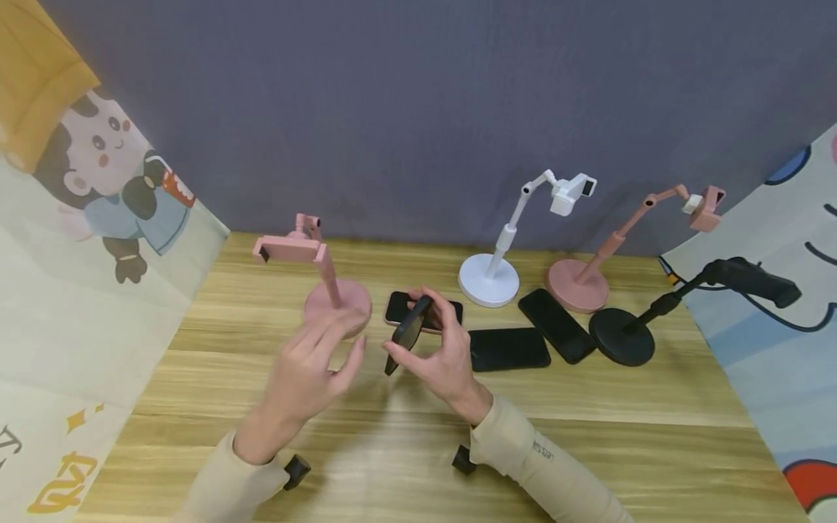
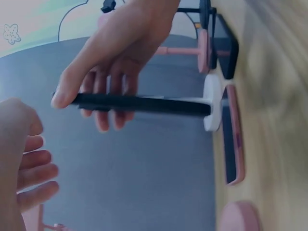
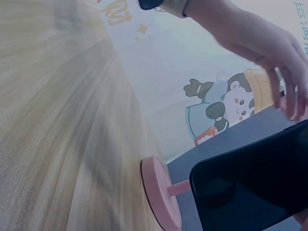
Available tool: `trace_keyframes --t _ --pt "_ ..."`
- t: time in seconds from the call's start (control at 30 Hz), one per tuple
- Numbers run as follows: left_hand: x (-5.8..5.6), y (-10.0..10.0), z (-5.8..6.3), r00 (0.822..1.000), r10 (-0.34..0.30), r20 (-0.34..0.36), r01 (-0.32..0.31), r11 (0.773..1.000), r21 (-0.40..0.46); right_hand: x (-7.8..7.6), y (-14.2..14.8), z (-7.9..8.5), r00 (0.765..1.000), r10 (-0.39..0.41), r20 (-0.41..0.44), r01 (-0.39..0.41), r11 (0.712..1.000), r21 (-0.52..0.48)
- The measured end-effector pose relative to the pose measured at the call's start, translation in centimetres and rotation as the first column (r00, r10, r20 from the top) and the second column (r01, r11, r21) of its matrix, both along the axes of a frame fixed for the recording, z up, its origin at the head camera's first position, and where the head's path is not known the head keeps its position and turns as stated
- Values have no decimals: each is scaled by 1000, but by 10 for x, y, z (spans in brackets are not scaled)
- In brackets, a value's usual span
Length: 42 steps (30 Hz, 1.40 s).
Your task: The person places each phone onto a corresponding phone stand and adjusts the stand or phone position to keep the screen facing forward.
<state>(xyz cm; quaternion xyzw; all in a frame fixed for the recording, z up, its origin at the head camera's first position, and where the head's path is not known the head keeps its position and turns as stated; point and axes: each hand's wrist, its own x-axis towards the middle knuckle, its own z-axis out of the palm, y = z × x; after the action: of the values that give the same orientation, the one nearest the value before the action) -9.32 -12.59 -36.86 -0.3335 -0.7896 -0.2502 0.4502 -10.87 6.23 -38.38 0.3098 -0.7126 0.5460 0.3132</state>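
Note:
My right hand (image 1: 451, 363) grips a black smartphone (image 1: 407, 335) by its edges, thumb on one side and fingers on the other. The phone is tilted and raised over the wooden table, its dark screen (image 3: 245, 183) facing the right wrist camera. My left hand (image 1: 307, 370) is apart from the phone, its fingers loosely bent with nothing between them. Just beyond that hand stands a pink phone stand (image 1: 329, 280) with its clamp raised. A pink-edged phone (image 1: 395, 309) lies behind the held one, partly hidden by it and by my right hand.
Two black phones (image 1: 510, 350) (image 1: 556, 327) lie right of my right hand. Behind and beside them stand a white phone stand (image 1: 503, 247), another pink stand (image 1: 608, 250) and a black stand (image 1: 628, 338). A grey panel (image 1: 405, 123) rises along the table's back edge.

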Motion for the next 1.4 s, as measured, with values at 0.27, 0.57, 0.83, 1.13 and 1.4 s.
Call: trace_keyframes --t 0.27,0.57,0.83,1.13,1.4 --pt "-9 -9 36 968 46 -248 -8 988 152 1 0 -2 1000 -7 30 7 1000 7" --pt "-23 -25 54 949 134 -284 -47 955 293 2 1 -4 999 5 54 -6 1000 19" --pt "-30 -39 54 972 188 -138 -114 898 425 4 0 -3 998 25 58 -27 999 21" --pt "-39 -58 47 980 197 -8 -178 903 392 7 -4 2 995 94 14 -94 996 7" --pt "-41 -69 42 983 156 96 -181 909 376 8 -15 27 984 173 -38 -175 983 -58"
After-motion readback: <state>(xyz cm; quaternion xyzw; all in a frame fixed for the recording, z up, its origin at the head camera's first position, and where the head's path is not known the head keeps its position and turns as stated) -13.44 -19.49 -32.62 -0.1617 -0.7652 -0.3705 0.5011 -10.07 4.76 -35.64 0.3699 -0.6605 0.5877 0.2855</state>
